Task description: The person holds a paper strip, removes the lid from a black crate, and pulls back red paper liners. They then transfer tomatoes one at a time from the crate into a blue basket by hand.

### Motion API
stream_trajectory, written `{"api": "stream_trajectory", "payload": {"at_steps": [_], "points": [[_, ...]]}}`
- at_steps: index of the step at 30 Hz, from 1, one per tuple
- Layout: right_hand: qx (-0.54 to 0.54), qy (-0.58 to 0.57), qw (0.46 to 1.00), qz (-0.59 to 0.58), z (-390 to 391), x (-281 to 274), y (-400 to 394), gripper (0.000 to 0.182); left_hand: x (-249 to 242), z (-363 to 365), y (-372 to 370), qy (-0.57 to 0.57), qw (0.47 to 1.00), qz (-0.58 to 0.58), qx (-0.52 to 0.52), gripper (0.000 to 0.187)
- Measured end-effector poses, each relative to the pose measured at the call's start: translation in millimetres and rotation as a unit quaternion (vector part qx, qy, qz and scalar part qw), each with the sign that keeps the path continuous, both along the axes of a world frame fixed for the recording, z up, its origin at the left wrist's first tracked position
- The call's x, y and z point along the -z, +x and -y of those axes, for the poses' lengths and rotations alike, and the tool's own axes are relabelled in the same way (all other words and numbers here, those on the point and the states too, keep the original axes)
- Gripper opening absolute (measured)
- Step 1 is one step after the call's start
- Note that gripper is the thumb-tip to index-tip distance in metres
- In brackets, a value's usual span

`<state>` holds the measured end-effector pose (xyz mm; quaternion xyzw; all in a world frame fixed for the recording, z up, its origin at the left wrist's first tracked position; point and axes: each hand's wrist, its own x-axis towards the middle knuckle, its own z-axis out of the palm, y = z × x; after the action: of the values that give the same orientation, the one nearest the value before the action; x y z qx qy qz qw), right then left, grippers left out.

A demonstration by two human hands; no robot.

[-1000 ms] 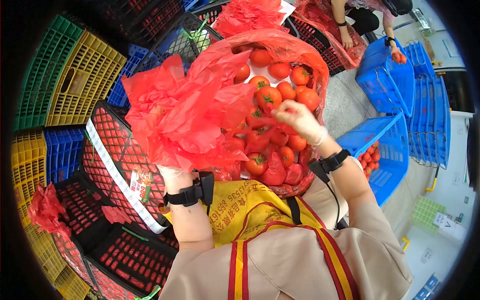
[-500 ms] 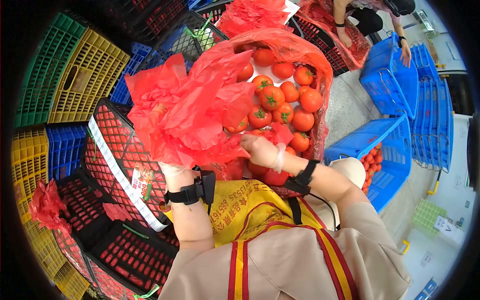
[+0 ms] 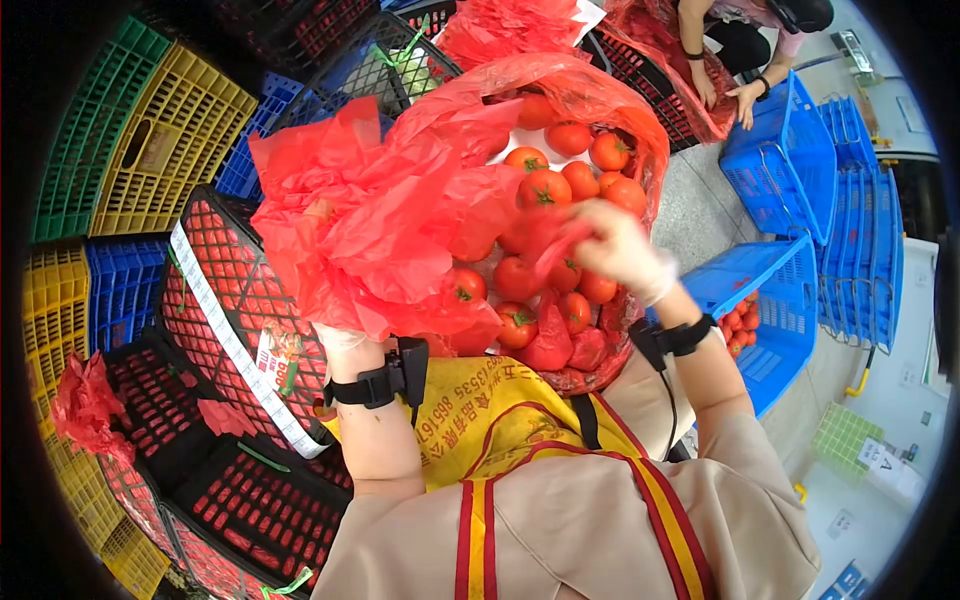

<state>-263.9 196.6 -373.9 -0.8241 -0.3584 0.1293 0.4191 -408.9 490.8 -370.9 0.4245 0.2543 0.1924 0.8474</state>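
A crate lined with a red plastic bag [image 3: 655, 130] holds loose tomatoes [image 3: 545, 188], several with green stems. Over its left side, my left hand [image 3: 320, 212] is closed on a bunch of thin red wrapping sheets [image 3: 370, 235], which hides most of the fingers. My right hand [image 3: 615, 240], slightly blurred, is above the tomatoes at the right. Its fingers pinch a red wrapping sheet [image 3: 560, 245] that hangs over the fruit. Crumpled red wrapping [image 3: 548, 340] lies at the near end of the crate.
Black mesh crates [image 3: 250, 500] stand at the left, near stacked yellow crates [image 3: 170, 140]. A blue basket [image 3: 765, 330] on the right contains small red produce [image 3: 740, 322]. Another person's hands [image 3: 745, 100] are beside a blue basket [image 3: 780, 160] at the upper right.
My right hand has moved up and right, away from the bunch, with a red sheet in its fingers. More tomatoes show at the near end. The other person's hand has moved left.
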Motion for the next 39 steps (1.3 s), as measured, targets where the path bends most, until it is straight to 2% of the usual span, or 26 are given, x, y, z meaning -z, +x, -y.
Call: {"api": "stream_trajectory", "payload": {"at_steps": [1,3,5,6,8,10,11,12,13,14,16,17,18,21,23,25,26,28,30,32,33,34,36,37,38,39], "points": [[-0.02,-0.1,0.994,-0.024,-12.8,6.8,-18.1,0.034,1.3,-1.5,0.1,-0.042,0.999,0.019,0.003,0.056],[-0.143,-0.16,0.973,-0.087,-45.8,0.3,-55.6,0.045,-0.6,-2.5,2.8,-0.082,0.996,0.039,0.005,0.055],[-0.238,-0.202,0.95,0.02,-67.7,24.3,-92.4,0.061,-8.5,-3.0,9.5,-0.085,0.996,0.01,-0.024,0.055],[-0.22,-0.139,0.965,0.018,-73.6,50.3,-110.2,0.052,-10.4,-1.9,11.6,-0.084,0.996,0.009,-0.024,0.055],[-0.234,-0.129,0.963,0.014,-75.5,67.5,-110.6,0.04,-12.7,-0.1,15.1,-0.081,0.993,0.056,-0.058,0.04],[-0.144,-0.047,0.985,-0.083,-66.8,70.5,-95.9,0.03,-11.1,-0.3,12.2,-0.067,0.995,0.066,-0.045,0.04],[-0.098,-0.03,0.98,-0.169,-60.2,54.8,-83.2,0.025,-10.0,0.3,10.1,-0.056,0.995,0.077,-0.032,0.04],[-0.09,-0.09,0.975,-0.181,-52.7,46.8,-67.0,0.022,-9.6,0.3,10.0,-0.058,0.995,0.075,-0.031,0.04],[-0.036,-0.038,0.972,-0.231,-41.9,46.4,-59.6,0.019,-9.4,-0.1,10.7,-0.067,0.995,0.068,-0.033,0.04],[0.036,-0.004,0.935,-0.354,-32.4,37.0,-51.2,0.019,-8.8,-0.8,10.9,-0.075,0.995,0.06,-0.034,0.04],[0.113,0.049,0.926,-0.358,-10.2,24.3,-29.6,0.024,1.5,-3.0,6.6,-0.108,0.991,0.065,-0.04,0.04],[0.154,0.164,0.9,-0.373,-6.2,17.1,-23.3,0.028,6.5,-4.2,3.4,-0.14,0.987,0.07,-0.046,0.04],[0.124,0.211,0.888,-0.389,5.6,8.4,-12.3,0.03,9.2,-5.6,1.8,-0.141,0.987,0.068,-0.046,0.04],[0.203,0.247,0.877,-0.359,11.0,-22.2,-4.3,0.029,9.1,-4.5,2.1,-0.029,0.999,0.03,0.014,0.058],[0.081,0.156,0.924,-0.34,11.9,-25.7,-7.5,0.033,-3.2,-0.2,5.6,-0.091,0.996,0.005,-0.012,0.059],[-0.042,-0.039,0.989,-0.136,-16.8,-0.4,-38.1,0.048,-10.0,1.9,10.5,-0.121,0.992,0.004,-0.032,0.049],[-0.112,-0.034,0.982,-0.151,-34.9,5.8,-57.5,0.055,-11.6,2.4,12.4,-0.15,0.987,0.003,-0.055,0.039],[-0.173,-0.124,0.97,-0.117,-57.1,33.8,-98.3,0.065,-5.2,1.0,11.9,-0.126,0.99,0.029,-0.052,0.039],[-0.213,-0.245,0.942,-0.078,-73.2,43.4,-119.3,0.047,-1.2,-0.7,12.4,-0.1,0.992,0.053,-0.049,0.038],[-0.203,-0.213,0.946,-0.133,-64.3,50.7,-103.2,0.023,0.4,-1.1,14.3,-0.074,0.993,0.044,-0.076,0.037],[-0.148,-0.116,0.97,-0.156,-56.3,42.5,-87.3,0.022,0.7,-1.4,13.0,-0.075,0.993,0.043,-0.076,0.037],[-0.095,-0.195,0.937,-0.275,-51.3,19.1,-63.7,0.026,0.7,-1.1,11.9,-0.082,0.993,0.049,-0.069,0.037],[0.015,-0.046,0.95,-0.31,-26.4,3.7,-31.4,0.028,0.7,-0.5,13.0,-0.094,0.992,0.058,-0.06,0.037],[0.104,-0.028,0.959,-0.261,-14.9,-0.5,-21.6,0.027,0.1,-1.2,13.3,-0.087,0.994,0.043,-0.056,0.038],[0.118,0.049,0.924,-0.361,-4.2,-13.6,-6.4,0.025,0.1,-1.5,13.1,-0.079,0.995,0.028,-0.052,0.039],[0.171,0.046,0.931,-0.32,3.5,-26.9,-1.3,0.022,0.3,-0.5,9.9,-0.082,0.995,0.027,-0.051,0.039]]}}
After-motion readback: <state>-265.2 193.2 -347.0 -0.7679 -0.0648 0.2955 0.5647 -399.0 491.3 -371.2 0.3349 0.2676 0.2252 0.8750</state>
